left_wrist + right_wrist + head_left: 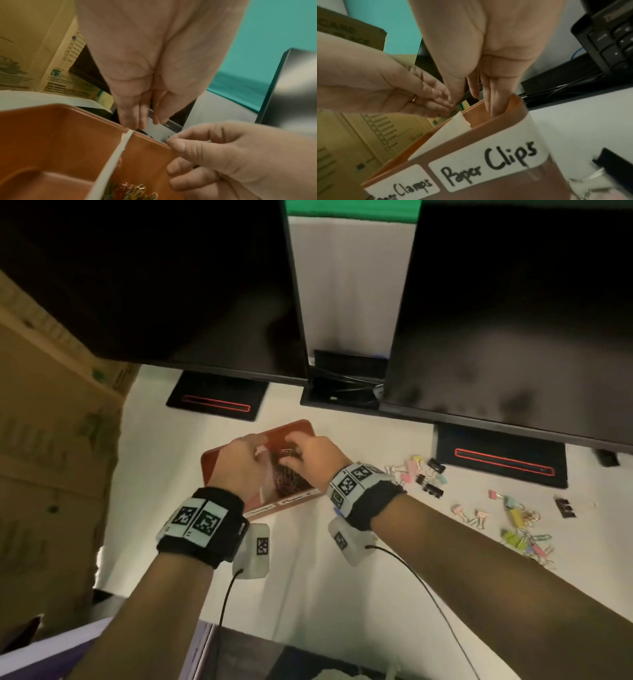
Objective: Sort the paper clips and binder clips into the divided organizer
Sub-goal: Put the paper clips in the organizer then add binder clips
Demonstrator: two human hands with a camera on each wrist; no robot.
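Observation:
A copper-brown organizer (214, 470) sits on the white desk, split by a white divider (113, 155). Its front labels read "Clamps" and "Paper Clips" (488, 165). Mixed paper clips (132, 189) lie in the right compartment (287, 481); the left one looks bare. My left hand (239, 463) hangs over the far rim, its fingertips (137, 124) bunched at the divider's top end. My right hand (308, 453) is over the paper-clip side, thumb (176, 144) and forefinger pinched at the far rim, other fingers curled inside. Whether it holds a clip is unclear.
Pastel and black binder clips (431, 477) and more clips (520, 529) lie scattered on the desk to the right. Two dark monitors (513, 320) on red-trimmed stands (215, 402) stand behind. A cardboard box (51, 422) walls the left. A keyboard (611, 40) is far right.

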